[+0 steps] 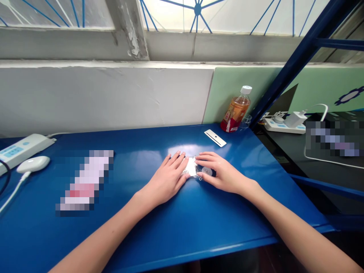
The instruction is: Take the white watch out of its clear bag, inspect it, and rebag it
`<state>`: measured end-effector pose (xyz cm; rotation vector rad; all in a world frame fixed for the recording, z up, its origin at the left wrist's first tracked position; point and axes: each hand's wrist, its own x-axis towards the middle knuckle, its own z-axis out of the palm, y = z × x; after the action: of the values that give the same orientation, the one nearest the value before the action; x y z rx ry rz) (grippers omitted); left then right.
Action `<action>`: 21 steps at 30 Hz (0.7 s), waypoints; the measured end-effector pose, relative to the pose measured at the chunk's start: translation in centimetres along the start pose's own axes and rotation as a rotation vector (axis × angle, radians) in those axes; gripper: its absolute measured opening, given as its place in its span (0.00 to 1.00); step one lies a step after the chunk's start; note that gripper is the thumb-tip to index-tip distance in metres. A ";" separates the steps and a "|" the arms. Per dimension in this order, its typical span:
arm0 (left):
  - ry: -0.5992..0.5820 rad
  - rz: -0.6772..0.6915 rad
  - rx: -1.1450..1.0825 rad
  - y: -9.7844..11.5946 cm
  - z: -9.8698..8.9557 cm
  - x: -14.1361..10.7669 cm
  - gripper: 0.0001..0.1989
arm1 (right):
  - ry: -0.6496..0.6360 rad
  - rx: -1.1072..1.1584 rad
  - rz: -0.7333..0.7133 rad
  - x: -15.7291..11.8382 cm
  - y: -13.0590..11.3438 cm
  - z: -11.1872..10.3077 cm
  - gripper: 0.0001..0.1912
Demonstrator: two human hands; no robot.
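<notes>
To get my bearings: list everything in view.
table: one, blue, centre
packet: one, silvery, centre
round piece: one, clear, packet's right
card: one, white, right rear
bottle: one, amber, behind card
small item: one, clear, beside bottle
power strips: two, white, both sides
charger: one, white, right strip
rounded device: one, white, left
pixelated patches: two, lilac, both sides
cables: several, white or dark, both sides
windows: two, pale, top
wall: one, grey and green, back
beams: several, blue, right
left hand: one, packet's left
right hand: one, packet's right
</notes>
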<state>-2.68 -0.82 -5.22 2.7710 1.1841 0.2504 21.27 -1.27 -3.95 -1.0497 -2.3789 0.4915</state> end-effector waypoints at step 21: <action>0.005 -0.010 0.054 0.0 0.3 -0.1 0.30 | -0.017 -0.172 -0.104 0.0 -1.4 0.5 0.18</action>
<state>-2.65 -0.89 -5.56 2.8110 1.2229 0.2279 20.17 -2.25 -3.60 -0.9902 -2.5118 0.2637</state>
